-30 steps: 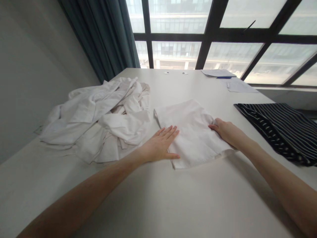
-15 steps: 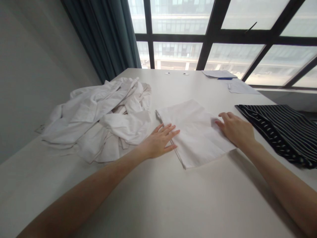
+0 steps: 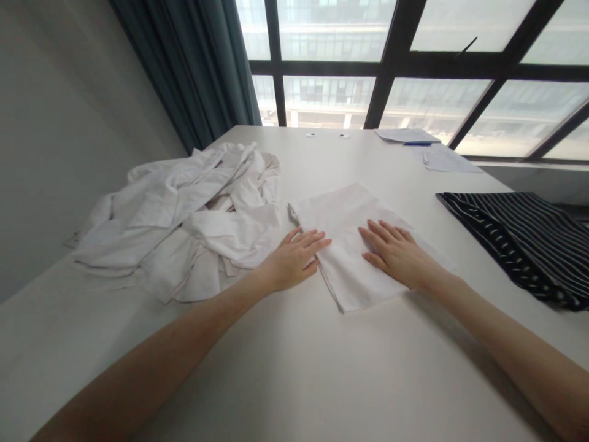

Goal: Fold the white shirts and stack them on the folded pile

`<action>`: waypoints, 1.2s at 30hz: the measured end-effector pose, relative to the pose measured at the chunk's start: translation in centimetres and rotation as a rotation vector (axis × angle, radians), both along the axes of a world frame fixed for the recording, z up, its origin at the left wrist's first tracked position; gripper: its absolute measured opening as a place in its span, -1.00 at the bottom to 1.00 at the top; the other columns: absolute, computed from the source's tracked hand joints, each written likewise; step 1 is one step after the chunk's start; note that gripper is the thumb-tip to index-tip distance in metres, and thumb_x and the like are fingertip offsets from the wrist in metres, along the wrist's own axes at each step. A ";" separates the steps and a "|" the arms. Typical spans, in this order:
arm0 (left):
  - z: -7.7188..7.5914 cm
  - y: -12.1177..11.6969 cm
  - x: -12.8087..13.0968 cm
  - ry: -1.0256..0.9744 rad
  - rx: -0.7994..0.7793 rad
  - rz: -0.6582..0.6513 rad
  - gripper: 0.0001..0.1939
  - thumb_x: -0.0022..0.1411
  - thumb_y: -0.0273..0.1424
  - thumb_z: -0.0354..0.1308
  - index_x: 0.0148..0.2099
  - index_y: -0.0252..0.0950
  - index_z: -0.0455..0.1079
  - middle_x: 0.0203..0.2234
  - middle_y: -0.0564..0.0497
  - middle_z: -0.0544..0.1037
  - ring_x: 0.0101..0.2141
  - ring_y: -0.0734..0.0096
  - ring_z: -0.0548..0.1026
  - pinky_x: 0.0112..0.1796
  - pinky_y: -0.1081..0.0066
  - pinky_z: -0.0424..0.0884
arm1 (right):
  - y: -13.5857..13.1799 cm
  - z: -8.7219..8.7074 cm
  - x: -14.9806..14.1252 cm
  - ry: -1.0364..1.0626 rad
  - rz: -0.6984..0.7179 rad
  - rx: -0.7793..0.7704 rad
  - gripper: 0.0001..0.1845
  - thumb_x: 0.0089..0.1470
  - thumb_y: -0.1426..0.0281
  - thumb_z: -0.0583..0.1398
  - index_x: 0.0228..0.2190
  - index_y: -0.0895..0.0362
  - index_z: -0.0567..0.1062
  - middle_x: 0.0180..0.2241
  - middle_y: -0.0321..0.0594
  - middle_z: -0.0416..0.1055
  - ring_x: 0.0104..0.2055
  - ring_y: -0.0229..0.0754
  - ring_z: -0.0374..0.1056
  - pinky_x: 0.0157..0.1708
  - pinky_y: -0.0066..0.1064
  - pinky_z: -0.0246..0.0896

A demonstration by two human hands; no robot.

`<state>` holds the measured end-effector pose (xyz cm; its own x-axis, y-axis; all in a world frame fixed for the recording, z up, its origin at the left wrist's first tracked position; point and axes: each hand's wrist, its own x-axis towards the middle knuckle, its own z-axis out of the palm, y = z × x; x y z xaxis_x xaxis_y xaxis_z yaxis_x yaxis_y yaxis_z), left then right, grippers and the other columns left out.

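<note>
A white folded cloth point(image 3: 340, 215) lies flat on the table in front of me, its layers showing along the left edge. My left hand point(image 3: 294, 258) rests at that left edge, fingers stretched out over the fabric. Flat on the right part of the cloth lies my right hand point(image 3: 391, 252), palm down with the fingers spread. Neither hand grips anything. To the left of my left hand is a heap of crumpled white fabric point(image 3: 184, 202), close to my wrist.
The white table point(image 3: 322, 380) reaches to the windows. A black and white striped cloth point(image 3: 524, 239) lies at the right. Papers point(image 3: 405, 135) and a blue pen point(image 3: 417, 144) are at the far right corner. A dark curtain point(image 3: 193, 67) hangs behind the heap.
My right hand has moved left from the cloth's right edge and flattened onto the fabric, its fingers now stretched out. My left hand has stayed nearly in place.
</note>
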<state>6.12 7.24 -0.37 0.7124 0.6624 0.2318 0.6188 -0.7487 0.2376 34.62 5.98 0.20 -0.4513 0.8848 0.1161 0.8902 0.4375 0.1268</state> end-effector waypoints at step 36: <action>-1.0 1.0 0.3 -0.122 0.161 -0.155 -0.86 0.44 -0.43 0.00 -0.06 -0.26 0.38 -0.12 -0.04 0.60 -0.07 0.36 0.55 0.08 0.30 0.35 | -0.2 1.9 0.4 0.272 0.272 -0.316 -0.42 0.31 0.10 -0.03 0.29 -0.04 0.20 0.32 -0.18 0.12 0.38 -0.04 -0.05 0.32 0.03 -0.17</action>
<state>6.45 8.24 -1.38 0.7631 0.4945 0.4161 0.4673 -0.8669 0.1733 34.98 5.83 2.06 -0.6612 0.7501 0.0066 0.7209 0.6379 -0.2709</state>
